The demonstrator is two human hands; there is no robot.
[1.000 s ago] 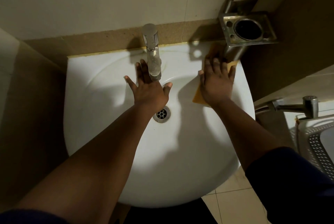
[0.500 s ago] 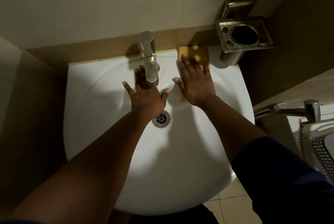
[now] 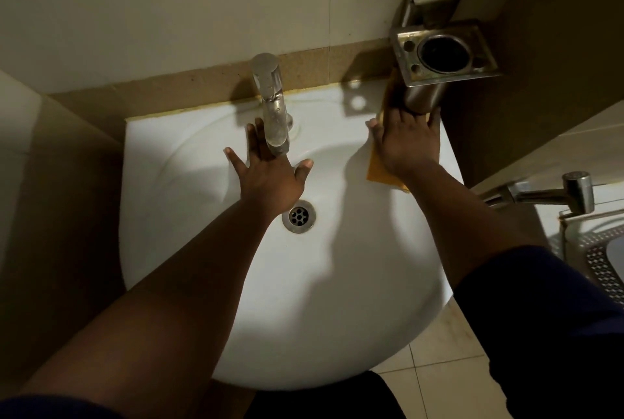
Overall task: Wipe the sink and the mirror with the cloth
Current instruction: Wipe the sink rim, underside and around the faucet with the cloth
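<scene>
A white round sink (image 3: 337, 300) fills the middle of the view, with a metal drain (image 3: 299, 216) in its bowl. My left hand (image 3: 270, 178) lies flat in the bowl with fingers spread, its fingertips under the chrome tap (image 3: 271, 108). My right hand (image 3: 410, 145) presses flat on an orange cloth (image 3: 376, 170) at the sink's back right rim, fingertips under the metal holder. Only the cloth's near corner and a strip by the holder show. No mirror is in view.
A steel cup holder (image 3: 442, 53) juts from the wall over the sink's right corner. A second tap (image 3: 553, 194) and a perforated metal rack (image 3: 604, 266) stand at the right. Tiled wall behind, tiled floor (image 3: 435, 368) below.
My right hand slid the cloth from the back rim beside the tap rightward to the sink's right corner under the holder. My left hand stayed in the bowl.
</scene>
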